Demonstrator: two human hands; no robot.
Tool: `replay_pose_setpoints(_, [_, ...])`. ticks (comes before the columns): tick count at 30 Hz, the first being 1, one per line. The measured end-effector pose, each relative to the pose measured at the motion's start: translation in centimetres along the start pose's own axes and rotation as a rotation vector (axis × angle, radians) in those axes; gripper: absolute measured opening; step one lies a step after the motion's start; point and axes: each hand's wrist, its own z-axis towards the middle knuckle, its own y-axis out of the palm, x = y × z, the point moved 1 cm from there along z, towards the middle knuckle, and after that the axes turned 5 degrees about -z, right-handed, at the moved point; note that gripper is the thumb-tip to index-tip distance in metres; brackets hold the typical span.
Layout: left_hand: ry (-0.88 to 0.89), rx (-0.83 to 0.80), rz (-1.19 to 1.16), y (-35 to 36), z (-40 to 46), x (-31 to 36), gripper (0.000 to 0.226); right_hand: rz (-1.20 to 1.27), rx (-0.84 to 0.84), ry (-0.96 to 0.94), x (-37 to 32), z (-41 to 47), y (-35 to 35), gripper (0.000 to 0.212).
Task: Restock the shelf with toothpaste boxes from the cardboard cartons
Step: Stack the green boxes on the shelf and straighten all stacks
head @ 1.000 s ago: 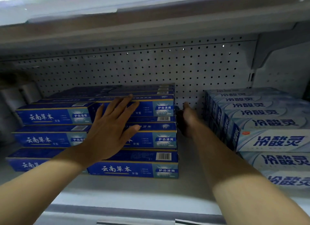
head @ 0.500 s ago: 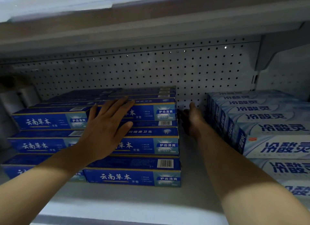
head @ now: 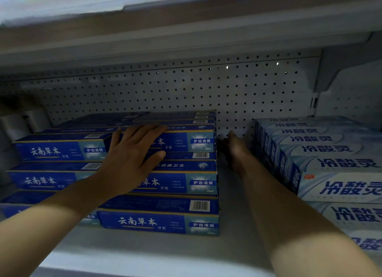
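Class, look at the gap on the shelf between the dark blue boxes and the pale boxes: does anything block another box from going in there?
Only the right hand, reaching deep into the gap. The shelf floor in front of it shows bare between the dark blue boxes and the pale boxes. The left hand lies flat on the blue stack, outside the gap.

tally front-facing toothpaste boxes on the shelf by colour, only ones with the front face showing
Dark blue boxes: 5 front faces showing, in three tiers; more sit behind, uncountable.
Pale blue-white boxes: 3 front faces at the right, the lowest cut off by the frame; the rows behind show only tops.
Total: 8 front faces showing.
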Motion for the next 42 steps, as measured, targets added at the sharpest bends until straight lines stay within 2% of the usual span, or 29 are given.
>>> replay_pose_setpoints(5, [-0.015, 0.032, -0.033, 0.2, 1.4, 0.8, 0.069, 0.015, 0.022, 0.001, -0.5, 0.7, -0.5, 0.043])
replay_pose_setpoints(12, [-0.053, -0.012, -0.058, 0.6, 1.8, 1.3, 0.072, -0.049, 0.039, 0.007, -0.2, 1.1, 0.2, 0.048])
replay_pose_setpoints(19, [-0.018, -0.001, -0.053, 0.8, 1.7, 1.2, 0.068, -0.128, 0.053, -0.03, -0.3, 0.8, 0.5, 0.049])
replay_pose_setpoints(23, [-0.008, 0.011, -0.044, 0.9, 1.7, 1.1, 0.067, -0.125, 0.029, -0.05, 0.1, 0.6, 0.5, 0.035])
replay_pose_setpoints(28, [0.002, 0.009, -0.032, 0.7, 2.0, 0.7, 0.077, -0.019, 0.111, -0.131, -0.8, 0.8, -0.1, 0.027])
replay_pose_setpoints(31, [-0.042, 0.003, -0.042, 0.7, 2.7, 0.6, 0.081, 0.05, 0.061, -0.123, -1.1, 0.5, -0.1, 0.031])
replay_pose_setpoints(38, [-0.069, -0.045, -0.016, 1.0, 3.1, 0.4, 0.096, -0.09, 0.024, -0.173, -0.9, 0.6, 0.9, 0.036])
replay_pose_setpoints(42, [-0.075, -0.053, 0.012, 0.8, 3.1, 0.0, 0.097, 0.002, 0.059, -0.236, -2.5, 0.5, 1.2, 0.032])
